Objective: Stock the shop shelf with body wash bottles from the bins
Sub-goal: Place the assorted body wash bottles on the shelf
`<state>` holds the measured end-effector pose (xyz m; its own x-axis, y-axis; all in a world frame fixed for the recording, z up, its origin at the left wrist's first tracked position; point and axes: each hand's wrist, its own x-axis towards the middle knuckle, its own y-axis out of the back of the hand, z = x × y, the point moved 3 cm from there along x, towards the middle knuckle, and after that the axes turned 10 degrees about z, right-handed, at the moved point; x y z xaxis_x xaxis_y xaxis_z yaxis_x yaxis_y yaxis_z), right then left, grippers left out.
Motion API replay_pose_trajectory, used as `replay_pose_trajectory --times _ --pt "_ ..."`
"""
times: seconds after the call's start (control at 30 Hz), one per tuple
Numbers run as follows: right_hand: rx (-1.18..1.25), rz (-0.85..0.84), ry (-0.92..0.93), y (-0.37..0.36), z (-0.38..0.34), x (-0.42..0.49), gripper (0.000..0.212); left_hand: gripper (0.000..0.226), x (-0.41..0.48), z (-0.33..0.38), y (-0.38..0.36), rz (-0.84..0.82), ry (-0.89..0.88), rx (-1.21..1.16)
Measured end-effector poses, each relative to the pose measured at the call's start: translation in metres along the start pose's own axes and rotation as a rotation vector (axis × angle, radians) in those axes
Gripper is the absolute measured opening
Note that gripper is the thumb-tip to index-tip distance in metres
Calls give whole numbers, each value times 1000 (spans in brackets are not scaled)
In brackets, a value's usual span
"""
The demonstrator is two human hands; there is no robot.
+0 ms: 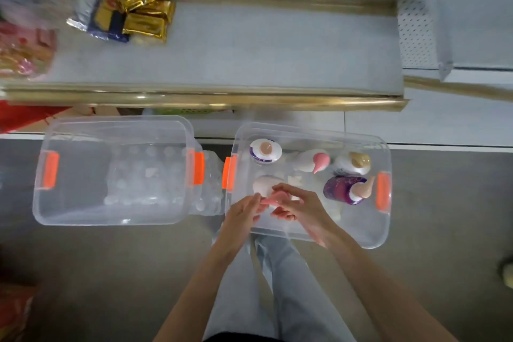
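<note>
Obs.: white bottle with pink cap (263, 185) lies in the right bin (372, 239), near-left part, against the wall with the orange latch (229, 172). No label text legible on it; blurred.

Right hand (298, 207): fingers curl over the pink cap from the right, gripping it. Left hand (243, 212): fingertips meet the same cap from the left; pinch or mere touch cannot be told. The bottle body shows just beyond both hands, toward the bin's far wall.

Same bin, far row: purple-labelled white bottle (265, 150) at far left, pink-pump white bottle (312, 161) in the middle, tan-capped bottle (354, 162) at far right. The purple bottle (342, 189) lies at the bin's right end, nearer than the tan-capped one. Print on all too blurred to read.

Left of the right bin: second clear bin (111, 219), also orange-latched. Beyond the right bin: grey shelf (249, 53), gold foil packs (145, 15) at its far left.
</note>
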<state>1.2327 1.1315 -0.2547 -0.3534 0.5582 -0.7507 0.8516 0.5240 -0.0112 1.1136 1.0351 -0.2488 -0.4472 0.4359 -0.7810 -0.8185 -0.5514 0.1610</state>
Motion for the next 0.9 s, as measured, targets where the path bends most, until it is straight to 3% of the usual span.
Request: replay_pose_trajectory --times 0.13,0.37,0.5,0.73,0.9 --pt "-67 -22 73 18 -39 -39 19 40 -39 42 -8 -61 -55 -31" --pt "-217 -14 271 58 -133 -112 21 31 -105 133 -20 -227 -227 -15" --pt "-243 -18 457 70 -190 -150 26 34 -140 189 -16 -268 -316 -132" --pt "-243 38 906 84 -307 -215 17 46 -227 313 -16 -433 -491 -264" --pt "-387 155 1300 75 -395 -247 17 48 -263 390 3 -502 -596 -342"
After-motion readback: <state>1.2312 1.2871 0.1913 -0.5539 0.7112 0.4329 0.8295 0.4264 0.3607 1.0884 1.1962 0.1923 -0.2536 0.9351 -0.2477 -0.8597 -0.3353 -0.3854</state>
